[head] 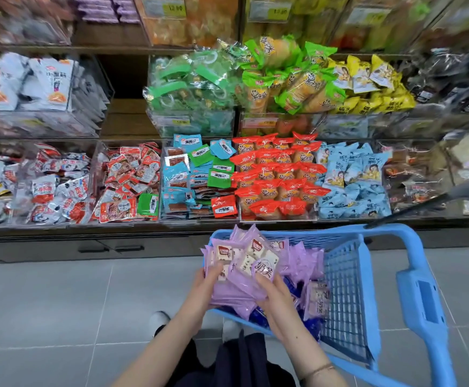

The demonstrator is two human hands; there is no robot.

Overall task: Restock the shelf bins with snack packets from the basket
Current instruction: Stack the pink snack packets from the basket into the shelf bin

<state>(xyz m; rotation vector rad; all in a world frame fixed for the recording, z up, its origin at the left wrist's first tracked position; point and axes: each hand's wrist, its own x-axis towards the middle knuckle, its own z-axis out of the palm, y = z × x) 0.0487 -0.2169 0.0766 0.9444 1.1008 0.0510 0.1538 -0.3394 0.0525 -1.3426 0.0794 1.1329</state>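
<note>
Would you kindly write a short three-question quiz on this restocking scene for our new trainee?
1. True or false: the left hand and the right hand both grip the purple packets.
2. In the lowest row, just left of the light-blue packets, lie: A) red-orange packets; B) black bottles; C) loose fruit.
3. Fill in: the hands hold their bundle over a ___ basket.
Key: 1 true; 2 A; 3 blue.
</note>
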